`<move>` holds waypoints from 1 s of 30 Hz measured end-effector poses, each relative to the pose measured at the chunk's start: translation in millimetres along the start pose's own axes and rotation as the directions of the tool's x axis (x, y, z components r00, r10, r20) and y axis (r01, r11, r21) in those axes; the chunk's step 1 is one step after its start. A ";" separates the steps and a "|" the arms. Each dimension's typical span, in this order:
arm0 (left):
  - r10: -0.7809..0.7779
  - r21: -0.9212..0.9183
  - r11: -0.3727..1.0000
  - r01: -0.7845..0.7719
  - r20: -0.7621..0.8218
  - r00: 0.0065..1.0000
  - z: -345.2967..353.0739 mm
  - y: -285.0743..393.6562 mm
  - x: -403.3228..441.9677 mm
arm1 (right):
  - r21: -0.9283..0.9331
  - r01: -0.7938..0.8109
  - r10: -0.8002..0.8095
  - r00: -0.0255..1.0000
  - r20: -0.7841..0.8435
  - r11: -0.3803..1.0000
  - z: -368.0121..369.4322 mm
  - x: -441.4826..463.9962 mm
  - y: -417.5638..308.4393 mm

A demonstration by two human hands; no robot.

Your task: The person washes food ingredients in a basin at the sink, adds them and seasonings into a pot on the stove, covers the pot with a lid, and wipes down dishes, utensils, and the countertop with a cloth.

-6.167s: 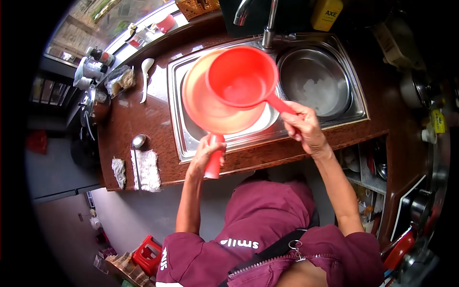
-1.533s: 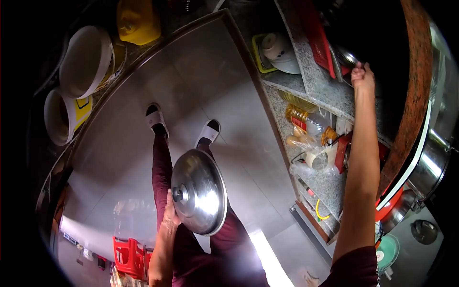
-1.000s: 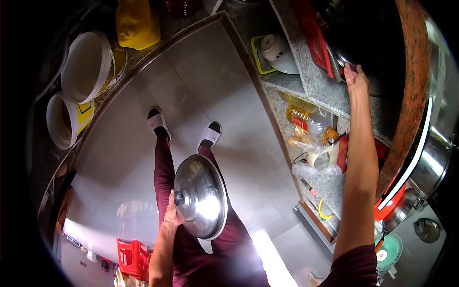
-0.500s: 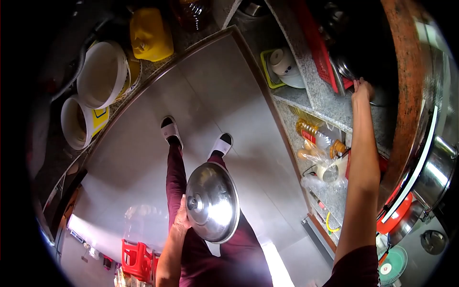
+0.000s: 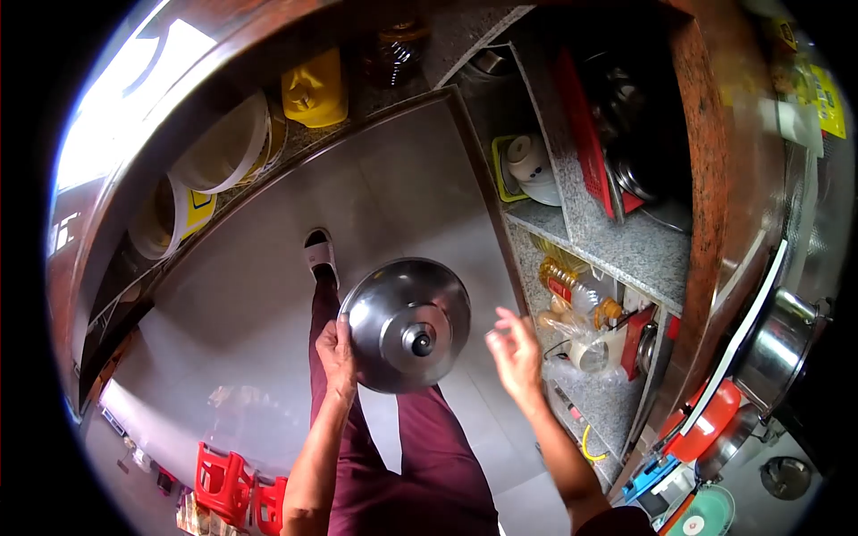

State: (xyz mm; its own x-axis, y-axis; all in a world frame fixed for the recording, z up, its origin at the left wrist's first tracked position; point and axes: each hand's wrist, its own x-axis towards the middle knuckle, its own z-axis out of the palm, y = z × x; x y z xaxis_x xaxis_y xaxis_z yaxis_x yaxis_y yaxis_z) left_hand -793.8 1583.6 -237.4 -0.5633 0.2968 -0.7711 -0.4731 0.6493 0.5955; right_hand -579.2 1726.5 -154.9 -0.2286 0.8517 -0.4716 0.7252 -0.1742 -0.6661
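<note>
A round, shiny metal pot lid (image 5: 384, 313) with a dark central knob is held out above my legs, its knob side facing up at me. My left hand (image 5: 337, 354) grips the lid by its left rim, the fingers partly hidden beneath it. To the right of the lid, a short gap away, my right hand (image 5: 517, 353) is in the air with nothing in it and its fingers apart. Behind that hand is a low shelf with an oil bottle (image 5: 572, 288) and a white cup-like container (image 5: 592, 355).
At right, the open cupboard holds a red basket (image 5: 581, 134), metal lids (image 5: 633, 176) and a white bowl (image 5: 539, 183). A steel pot (image 5: 778, 348) stands on the counter. White buckets (image 5: 219, 161) and a yellow jug (image 5: 315, 89) sit at left. Red stools (image 5: 223, 482) stand lower left.
My right hand has come out of the cupboard and moved down-left towards the lid. The lid has risen and turned, its knob now facing me more. My view has shifted.
</note>
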 end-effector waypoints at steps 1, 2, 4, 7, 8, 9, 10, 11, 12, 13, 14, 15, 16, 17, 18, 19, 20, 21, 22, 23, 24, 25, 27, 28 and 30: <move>0.077 -0.008 0.997 -0.077 0.022 0.997 4.0 17.8 -7.6 | -0.049 -0.058 0.061 0.995 0.073 0.997 8.1 -11.0 -18.3; 0.153 -0.017 0.988 -0.152 0.046 0.987 6.8 32.7 -15.2 | -0.080 0.003 0.008 0.990 0.140 0.997 17.1 -18.0 -26.0; 0.203 -0.027 0.979 -0.202 0.073 0.976 10.7 44.6 -29.5 | -0.099 0.044 -0.019 0.972 0.234 0.994 33.4 -25.3 -45.1; 0.261 0.040 0.963 -0.265 0.084 0.962 8.3 58.7 -45.7 | -0.079 0.043 -0.027 0.981 0.190 0.996 56.8 -33.5 -54.3; 0.302 0.075 0.949 -0.308 0.079 0.950 4.6 61.5 -47.2 | -0.107 0.029 -0.009 0.983 0.182 0.994 60.2 -34.4 -58.8; 0.316 0.105 0.940 -0.326 0.099 0.944 -2.6 64.2 -49.3 | -0.042 -0.026 0.032 0.986 0.161 0.999 65.2 -37.4 -59.0; 0.331 0.132 0.929 -0.346 0.122 0.936 -9.8 67.1 -51.4 | 0.022 -0.079 0.075 0.988 0.138 0.997 71.4 -40.1 -58.3; 0.405 0.183 0.886 -0.426 0.143 0.903 -15.5 70.7 -53.2 | 0.092 -0.107 0.097 0.989 0.109 0.990 76.6 -41.5 -61.8; 0.443 0.148 0.872 -0.467 0.167 0.881 -20.1 74.9 -54.3 | 0.143 -0.161 0.151 0.985 0.078 0.977 82.0 -44.8 -61.9; 0.451 0.152 0.865 -0.478 0.181 0.874 -24.8 82.0 -55.3 | 0.201 -0.165 0.159 0.986 0.044 0.966 84.6 -47.1 -65.8; 0.460 0.156 0.857 -0.490 0.194 0.866 -30.3 90.3 -56.9 | 0.259 -0.164 0.166 0.986 0.012 0.952 87.1 -49.4 -70.4; 0.450 0.149 0.862 -0.485 0.218 0.866 -35.6 96.9 -58.8 | 0.447 -0.170 0.184 0.983 0.012 0.878 93.1 -53.3 -68.1; 0.448 0.138 0.862 -0.488 0.244 0.860 -40.9 104.7 -60.9 | 0.546 -0.220 0.230 0.972 0.051 0.808 93.4 -55.6 -79.8; 0.507 0.138 0.821 -0.554 0.269 0.819 -45.8 114.9 -64.4 | 0.638 -0.256 0.266 0.960 0.084 0.726 91.2 -57.5 -92.7; 0.541 0.136 0.793 -0.594 0.291 0.789 -49.9 128.4 -68.8 | 0.721 -0.277 0.292 0.950 0.108 0.635 86.3 -59.5 -104.7; 0.541 0.136 0.787 -0.601 0.315 0.780 -54.6 141.8 -74.8 | 0.767 -0.249 0.284 0.955 0.091 0.592 86.7 -63.1 -110.0; 0.545 0.128 0.778 -0.615 0.351 0.761 -58.1 153.9 -80.6 | 0.782 -0.236 0.296 0.953 0.069 0.577 85.7 -67.2 -114.4; 0.552 0.153 0.759 -0.633 0.363 0.750 -62.8 163.1 -86.6 | 0.808 -0.230 0.308 0.949 0.064 0.542 84.1 -71.8 -121.5; 0.562 0.172 0.736 -0.655 0.384 0.733 -62.5 169.3 -89.2 | 0.835 -0.215 0.321 0.946 0.049 0.507 80.7 -72.1 -126.8; 0.556 0.148 0.744 -0.652 0.403 0.726 -65.1 180.2 -98.0 | 0.847 -0.221 0.325 0.944 0.061 0.483 73.4 -75.9 -137.7; 0.549 0.127 0.750 -0.649 0.429 0.717 -67.9 191.1 -107.4 | 0.861 -0.224 0.328 0.942 0.071 0.457 65.0 -80.1 -148.2; 0.589 0.096 0.714 -0.694 0.453 0.669 -70.9 197.6 -113.5 | 0.860 -0.203 0.326 0.944 0.046 0.468 58.5 -84.3 -157.8; 0.651 0.044 0.639 -0.768 0.500 0.571 -77.9 204.6 -121.1 | 0.867 -0.162 0.319 0.948 0.004 0.471 46.8 -96.2 -170.7; 0.674 0.025 0.602 -0.798 0.520 0.525 -80.1 204.2 -122.2 | 0.874 -0.117 0.304 0.952 -0.037 0.472 42.1 -101.8 -173.9; 0.726 -0.123 0.582 -0.804 0.523 0.446 -78.6 193.9 -116.3 | 0.871 -0.082 0.345 0.933 -0.104 0.485 33.8 -110.1 -182.6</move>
State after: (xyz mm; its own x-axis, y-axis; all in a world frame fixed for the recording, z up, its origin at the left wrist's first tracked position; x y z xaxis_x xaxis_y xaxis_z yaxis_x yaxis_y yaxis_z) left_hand -873.3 1619.9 -14.5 -0.2403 0.9703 -0.0292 0.0937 0.0531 0.9942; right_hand -708.4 1647.9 -0.9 0.1049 0.7858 -0.6095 -0.1950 -0.5848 -0.7874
